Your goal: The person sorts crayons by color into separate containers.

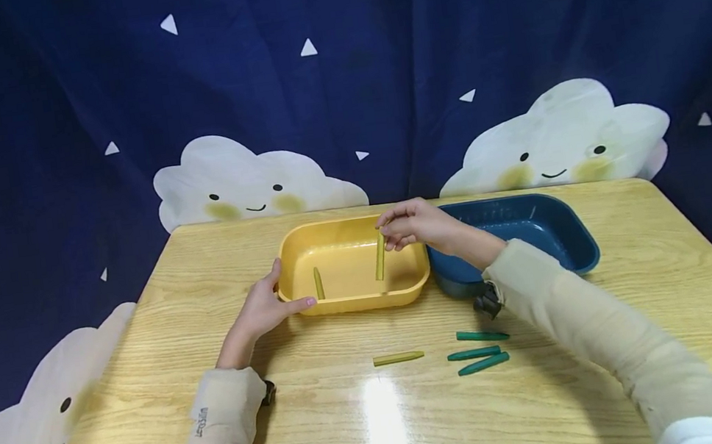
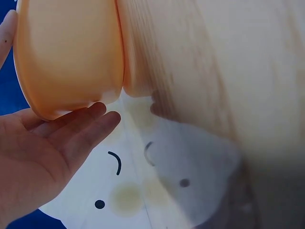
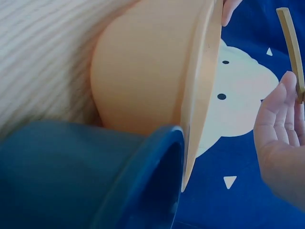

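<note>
My right hand (image 1: 423, 227) pinches a yellow crayon (image 1: 379, 255) by its upper end, and the crayon hangs down over the yellow bin (image 1: 356, 303). In the right wrist view that crayon (image 3: 291, 47) sticks out from the fingertips, above the bin's rim. At the bin's left end my left hand (image 1: 264, 309) grips the rim, thumb on the near side. The left wrist view shows its fingers (image 2: 90, 124) along the bin's outer wall. Another yellow crayon (image 1: 318, 283) is inside the bin, toward the left.
A dark blue bin (image 1: 578, 239) stands against the yellow bin's right end, partly behind my right forearm. Nearer on the wooden table (image 1: 327, 418) lie one yellow crayon (image 1: 399, 358) and three green crayons (image 1: 474, 353). A blue curtain (image 1: 245, 80) hangs behind the table.
</note>
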{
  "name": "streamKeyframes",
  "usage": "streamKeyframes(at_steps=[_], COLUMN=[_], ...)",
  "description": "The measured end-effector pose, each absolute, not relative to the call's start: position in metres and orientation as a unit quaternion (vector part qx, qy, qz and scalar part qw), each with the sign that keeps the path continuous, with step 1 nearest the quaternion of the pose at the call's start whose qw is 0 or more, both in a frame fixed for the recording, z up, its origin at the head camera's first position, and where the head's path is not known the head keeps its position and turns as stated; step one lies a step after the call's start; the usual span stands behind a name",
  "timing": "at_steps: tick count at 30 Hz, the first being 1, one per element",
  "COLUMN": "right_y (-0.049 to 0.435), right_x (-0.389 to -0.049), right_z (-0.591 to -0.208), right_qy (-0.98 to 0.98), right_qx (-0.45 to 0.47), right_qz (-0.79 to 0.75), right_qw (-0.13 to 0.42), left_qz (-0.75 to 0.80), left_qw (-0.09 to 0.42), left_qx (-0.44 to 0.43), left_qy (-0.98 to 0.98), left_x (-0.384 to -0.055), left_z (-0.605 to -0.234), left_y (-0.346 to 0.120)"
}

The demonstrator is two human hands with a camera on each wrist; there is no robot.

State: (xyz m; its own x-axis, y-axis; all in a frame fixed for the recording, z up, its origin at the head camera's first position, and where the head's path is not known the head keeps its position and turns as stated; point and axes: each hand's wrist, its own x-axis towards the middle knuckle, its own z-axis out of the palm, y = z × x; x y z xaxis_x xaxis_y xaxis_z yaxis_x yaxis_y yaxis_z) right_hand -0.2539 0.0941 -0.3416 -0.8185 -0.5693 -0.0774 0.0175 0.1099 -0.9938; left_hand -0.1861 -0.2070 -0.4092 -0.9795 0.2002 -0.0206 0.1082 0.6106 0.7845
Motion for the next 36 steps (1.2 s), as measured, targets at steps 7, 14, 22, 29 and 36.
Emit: streamKeyframes(at_steps=[7, 14, 22, 29, 36], right_y=[0.079, 0.063, 0.042, 0.027, 0.017], right_x=[-0.277, -0.293, -0.308, -0.32, -0.331], right_z=[-0.343, -0.339, -0.336, -0.338, -0.345], right_qy=[0.698, 0.693, 0.691, 0.7, 0.715], right_qx=[-0.156, -0.13, -0.126, -0.125, -0.144], right_qz=[-0.657, -0.662, -0.66, -0.644, -0.619], right_qw=[0.241, 0.254, 0.267, 0.282, 0.293], left_qz=[0.435, 0.43, 0.432, 0.443, 0.445], left_qw=[0.061, 0.059, 0.052, 0.053, 0.053], left_qx=[0.076, 0.072, 0.073, 0.078, 0.083], left_qy=[0.895, 0.898, 0.898, 0.892, 0.89], left_x=[-0.186, -0.186, -0.185, -0.187, -0.189], left_z=[-0.408, -0.407, -0.404, -0.405, -0.408], left_y=[-0.21, -0.211, -0.213, -0.211, -0.21])
